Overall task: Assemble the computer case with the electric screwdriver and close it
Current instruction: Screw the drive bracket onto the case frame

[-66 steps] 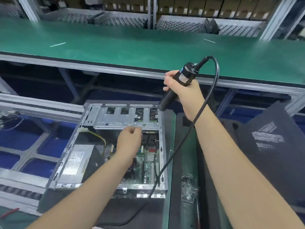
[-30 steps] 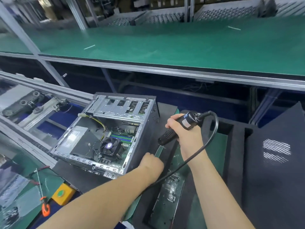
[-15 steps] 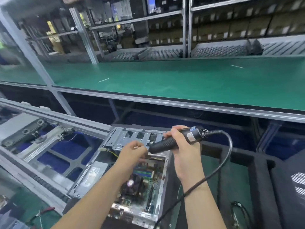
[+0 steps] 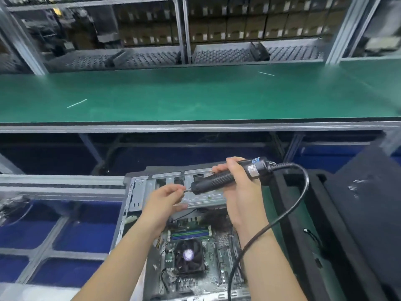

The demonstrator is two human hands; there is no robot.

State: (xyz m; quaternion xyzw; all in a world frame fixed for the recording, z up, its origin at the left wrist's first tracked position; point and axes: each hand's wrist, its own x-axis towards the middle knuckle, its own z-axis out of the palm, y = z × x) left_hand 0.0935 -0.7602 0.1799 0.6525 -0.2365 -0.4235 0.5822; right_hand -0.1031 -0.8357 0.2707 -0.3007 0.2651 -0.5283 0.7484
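The open computer case [image 4: 138,192] lies flat below me, its motherboard and black CPU fan [image 4: 188,256] exposed. My right hand [image 4: 240,192] grips the black electric screwdriver [image 4: 225,178], held almost level above the metal drive cage, its bit pointing left. My left hand [image 4: 167,199] meets the bit with pinched fingertips; something small seems held there, but I cannot make it out. The screwdriver's black cable [image 4: 288,211] loops down past my right forearm.
A black foam tray [image 4: 303,213] lies right of the case, with a dark side panel [image 4: 364,205] beyond it. A long green bench [image 4: 195,94] runs across behind. Metal conveyor rails [image 4: 60,187] over blue panels lie to the left. Shelves of boxes stand at the back.
My left hand came back from the right side of the case and closed on the screwdriver bit. The screwdriver swung from upright to nearly level. The view shifted over the case.
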